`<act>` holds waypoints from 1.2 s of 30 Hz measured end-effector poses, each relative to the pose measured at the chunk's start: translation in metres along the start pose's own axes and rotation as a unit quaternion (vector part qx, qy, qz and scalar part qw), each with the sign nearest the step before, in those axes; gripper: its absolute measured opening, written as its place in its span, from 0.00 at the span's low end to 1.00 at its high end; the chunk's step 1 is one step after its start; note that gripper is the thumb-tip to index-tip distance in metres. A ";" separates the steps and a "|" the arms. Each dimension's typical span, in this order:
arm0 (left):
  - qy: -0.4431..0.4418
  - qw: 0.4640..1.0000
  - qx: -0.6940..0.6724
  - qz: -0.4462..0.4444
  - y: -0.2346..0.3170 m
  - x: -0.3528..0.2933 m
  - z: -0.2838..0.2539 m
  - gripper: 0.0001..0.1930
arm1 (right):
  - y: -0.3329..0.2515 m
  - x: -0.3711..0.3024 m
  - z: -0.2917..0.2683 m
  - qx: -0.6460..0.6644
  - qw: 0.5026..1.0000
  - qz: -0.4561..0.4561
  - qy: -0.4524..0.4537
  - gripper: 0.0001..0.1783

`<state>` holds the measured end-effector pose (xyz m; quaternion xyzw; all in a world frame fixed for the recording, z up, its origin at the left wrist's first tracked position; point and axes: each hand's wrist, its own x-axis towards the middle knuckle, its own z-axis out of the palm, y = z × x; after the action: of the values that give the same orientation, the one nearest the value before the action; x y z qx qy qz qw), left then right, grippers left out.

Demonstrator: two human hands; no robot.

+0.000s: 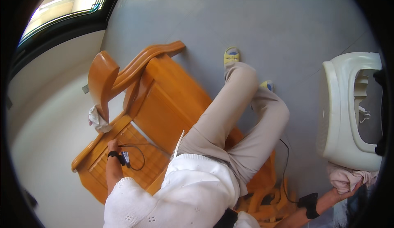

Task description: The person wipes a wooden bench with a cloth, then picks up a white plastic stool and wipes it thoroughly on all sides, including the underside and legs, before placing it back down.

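My right hand (351, 192) is at the lower right, its fingers closed into a bunched pink cloth (347, 178). The cloth lies against the lower end of a cream plastic piece (342, 104) with a large rounded opening. On the left, my left hand (114, 146) touches the slatted backrest of an orange-brown wooden bench (172, 94); its fingers are too small and hidden to make out. Close to that hand, a crumpled white cloth (98, 121) hangs at the end of the bench's curved armrest (141, 70).
I sit on the bench, legs toward the grey tiled floor (283, 26). A pale wall (45, 117) and a dark-framed window (69, 2) stand on the left. Black cables (285, 174) run from my wrist straps. More carved wood (266, 203) shows behind my right side.
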<state>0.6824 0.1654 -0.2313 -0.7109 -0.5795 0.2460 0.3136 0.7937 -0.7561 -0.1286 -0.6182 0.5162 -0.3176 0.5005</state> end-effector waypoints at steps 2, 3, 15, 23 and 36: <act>0.015 1.000 -0.006 0.012 0.036 -0.009 0.022 0.16 | 0.007 -0.007 0.001 0.012 1.000 -0.019 0.015 0.24; 0.028 0.999 -0.012 0.040 0.058 -0.019 0.030 0.17 | 0.009 -0.011 0.000 0.016 0.999 -0.029 0.024 0.24; 0.082 0.551 -0.286 0.779 0.189 -0.277 -0.014 0.38 | 0.015 -0.133 -0.096 -0.176 0.918 -0.355 0.023 0.25; 0.113 0.562 -0.289 0.766 0.206 -0.284 0.022 0.43 | 0.046 -0.181 -0.166 -0.321 0.800 -0.507 -0.006 0.25; -0.037 0.492 -0.608 0.622 0.220 -0.274 -0.002 0.17 | 0.050 -0.200 -0.189 -0.268 0.828 -0.491 -0.001 0.26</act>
<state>0.7740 -0.1319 -0.3945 -0.8919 -0.0040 -0.0097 -0.4522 0.5530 -0.6180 -0.0949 -0.9006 0.2085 -0.3699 0.0933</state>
